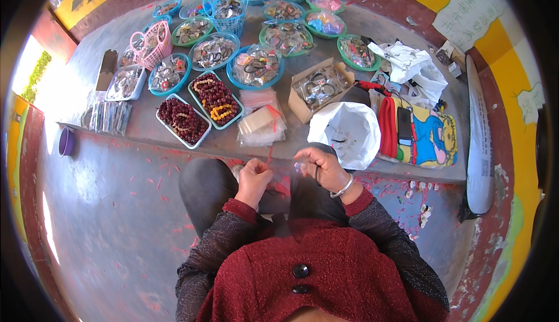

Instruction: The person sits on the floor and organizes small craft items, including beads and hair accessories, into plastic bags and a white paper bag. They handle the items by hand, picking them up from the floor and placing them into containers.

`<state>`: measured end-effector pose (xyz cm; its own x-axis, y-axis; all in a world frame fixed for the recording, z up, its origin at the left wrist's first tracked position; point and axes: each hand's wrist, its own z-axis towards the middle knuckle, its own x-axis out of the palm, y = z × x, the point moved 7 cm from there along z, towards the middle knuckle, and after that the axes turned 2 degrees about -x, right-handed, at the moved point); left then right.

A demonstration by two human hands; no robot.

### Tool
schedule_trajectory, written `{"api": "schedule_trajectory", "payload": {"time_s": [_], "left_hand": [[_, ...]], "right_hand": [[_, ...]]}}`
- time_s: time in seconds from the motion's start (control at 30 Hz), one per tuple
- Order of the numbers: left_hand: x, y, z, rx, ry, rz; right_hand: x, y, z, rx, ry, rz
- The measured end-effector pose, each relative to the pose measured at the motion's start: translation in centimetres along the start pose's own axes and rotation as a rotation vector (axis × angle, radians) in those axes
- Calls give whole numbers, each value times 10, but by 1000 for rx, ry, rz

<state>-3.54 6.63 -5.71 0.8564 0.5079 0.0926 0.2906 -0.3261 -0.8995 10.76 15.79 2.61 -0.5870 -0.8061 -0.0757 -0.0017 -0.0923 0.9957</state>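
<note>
My left hand [254, 181] is closed in a pinch above my knees, with a thin red strip [269, 154] standing up at its fingertips. To its right, my right hand [327, 171] has curled fingers and wears a silver bangle [342, 185] at the wrist. A thin dark loop [317, 173] shows against its palm, and a small shiny piece [298, 167] sits by the fingertips; the exact kind of either is too small to tell. Just beyond my hands, flat clear plastic bags [260, 125] lie stacked on the ledge [227, 141].
Two trays of dark red beads [182, 121] stand left of the bags. A cardboard box [319, 87] and a white bag-lined container [355, 147] stand right. Several baskets of packaged trinkets [256, 68] fill the back. A phone [404, 125] rests on a colourful towel [434, 138].
</note>
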Motion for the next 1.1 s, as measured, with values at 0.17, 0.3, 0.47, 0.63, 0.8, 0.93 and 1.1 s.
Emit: {"api": "schedule_trajectory", "payload": {"time_s": [0.17,0.3,0.47,0.63,0.8,0.93,1.1], "left_hand": [[18,-21,-12,47,91,219],[17,-2,-6,158,113,364],[25,-10,-14,222,131,311],[28,-33,-24,409,113,513],[28,-39,-24,471,121,594],[27,-38,-23,434,120,529],[28,-41,-26,476,121,491]], "right_hand": [[-3,23,-8,108,138,275],[17,37,-5,25,273,226],[40,37,1,96,360,310],[37,7,10,100,316,146],[29,5,13,72,244,15],[17,2,11,100,180,-94],[12,18,10,-22,144,-412]]}}
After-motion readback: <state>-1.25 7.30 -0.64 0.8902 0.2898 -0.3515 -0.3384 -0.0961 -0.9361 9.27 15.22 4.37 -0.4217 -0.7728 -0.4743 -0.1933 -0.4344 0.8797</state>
